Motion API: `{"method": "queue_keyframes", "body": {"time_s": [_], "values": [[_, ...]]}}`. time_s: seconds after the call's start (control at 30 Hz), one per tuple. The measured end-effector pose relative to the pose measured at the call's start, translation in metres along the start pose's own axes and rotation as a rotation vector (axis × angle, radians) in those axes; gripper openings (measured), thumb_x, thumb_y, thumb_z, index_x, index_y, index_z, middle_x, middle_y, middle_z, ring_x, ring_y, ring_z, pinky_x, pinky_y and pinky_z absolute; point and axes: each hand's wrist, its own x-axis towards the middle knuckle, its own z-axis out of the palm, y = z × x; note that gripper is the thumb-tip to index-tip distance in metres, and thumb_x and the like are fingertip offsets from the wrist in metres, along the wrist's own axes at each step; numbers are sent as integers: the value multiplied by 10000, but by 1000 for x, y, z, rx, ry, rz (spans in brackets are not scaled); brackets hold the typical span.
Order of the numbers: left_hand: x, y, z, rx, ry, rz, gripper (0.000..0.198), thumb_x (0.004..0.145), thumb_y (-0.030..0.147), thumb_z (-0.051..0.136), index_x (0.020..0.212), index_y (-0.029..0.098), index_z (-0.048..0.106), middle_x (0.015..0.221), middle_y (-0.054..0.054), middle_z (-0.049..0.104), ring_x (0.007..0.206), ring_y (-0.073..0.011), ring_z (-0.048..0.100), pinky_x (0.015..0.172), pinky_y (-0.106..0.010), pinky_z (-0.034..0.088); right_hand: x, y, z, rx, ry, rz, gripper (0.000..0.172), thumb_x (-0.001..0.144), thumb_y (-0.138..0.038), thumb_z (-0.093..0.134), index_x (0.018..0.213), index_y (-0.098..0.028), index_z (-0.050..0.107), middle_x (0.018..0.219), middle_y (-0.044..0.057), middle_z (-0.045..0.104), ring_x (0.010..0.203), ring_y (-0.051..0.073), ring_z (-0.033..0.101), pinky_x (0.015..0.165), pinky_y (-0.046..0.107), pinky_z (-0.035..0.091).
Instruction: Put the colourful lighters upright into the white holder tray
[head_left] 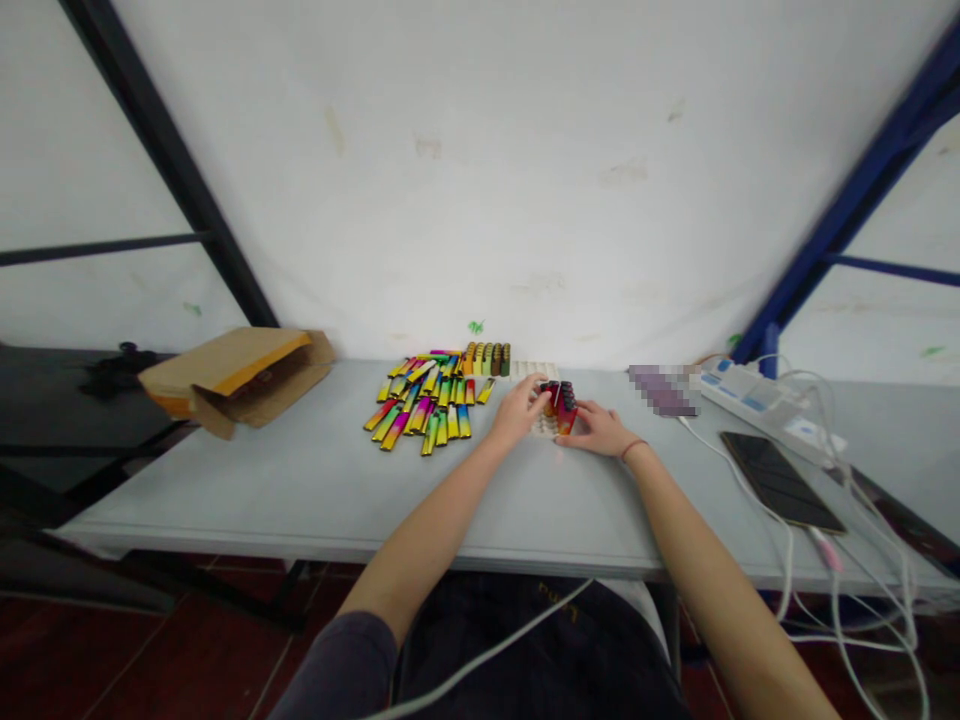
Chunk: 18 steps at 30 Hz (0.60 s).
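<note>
A white tray with rows of small holes (pixel 546 426) lies on the table, with dark-tipped, shiny red and orange tubes (pixel 567 408) standing in its right and far part. My left hand (pixel 517 410) is at the tray's left, fingers closed in a pinch by the dark tips; what they hold is too small to make out. Around the tray's right edge, my right hand (pixel 598 430) is closed, thumb at the near corner and fingers against the red tubes. Left of my hands lies a loose pile of glossy rainbow-coloured flat tubes (pixel 420 405).
Behind the pile, yellow-to-brown tubes (pixel 487 358) stand in rows beside another white tray (pixel 534 370). An open cardboard box (pixel 236 370) sits at the left. A phone (pixel 780 480), a power strip (pixel 772 405) and tangled white cables are at the right. The wall (pixel 525 200) rises behind the table.
</note>
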Motion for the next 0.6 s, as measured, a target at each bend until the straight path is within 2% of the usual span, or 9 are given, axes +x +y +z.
{"method": "queue_keyframes", "body": {"time_s": [0.13, 0.37, 0.43, 0.5, 0.6], "values": [[1, -4, -1, 108, -6, 72, 232, 953, 247, 535, 1156, 208, 641, 1085, -56, 691, 974, -187, 647, 945, -337, 516, 0, 1, 0, -1, 0, -5, 730, 821, -694, 607, 1398, -252, 543, 1551, 147, 427, 1422, 354, 390, 1146, 599, 289], [-2, 13, -7, 192, -106, 178, 326, 992, 257, 448, 1254, 233, 640, 1206, -74, 659, 1133, -195, 601, 1045, -331, 440, 0, 1, 0, 3, 8, -5, 710, 815, -691, 618, 1375, -258, 564, 1547, 131, 436, 1422, 360, 390, 1153, 581, 291], [-3, 17, -14, 310, -70, 99, 364, 991, 295, 460, 1320, 255, 611, 1200, -86, 655, 1136, -225, 585, 1034, -361, 424, 0, 1, 0, 6, 9, -2, 729, 810, -695, 620, 1387, -255, 555, 1548, 135, 433, 1422, 368, 386, 1150, 592, 287], [-4, 15, -27, 486, 18, -49, 385, 993, 311, 444, 1342, 276, 602, 1216, -106, 646, 1157, -273, 544, 1016, -416, 398, 0, 1, 0, 10, 8, -1, 752, 812, -694, 618, 1409, -244, 536, 1553, 146, 422, 1425, 370, 381, 1149, 601, 282], [-5, 4, -47, 702, 72, -247, 371, 995, 288, 400, 1237, 276, 681, 1267, -135, 622, 1215, -337, 449, 976, -481, 357, 0, 2, 0, 16, -3, -6, 752, 820, -691, 609, 1416, -239, 529, 1562, 153, 407, 1431, 358, 372, 1152, 599, 272]]}}
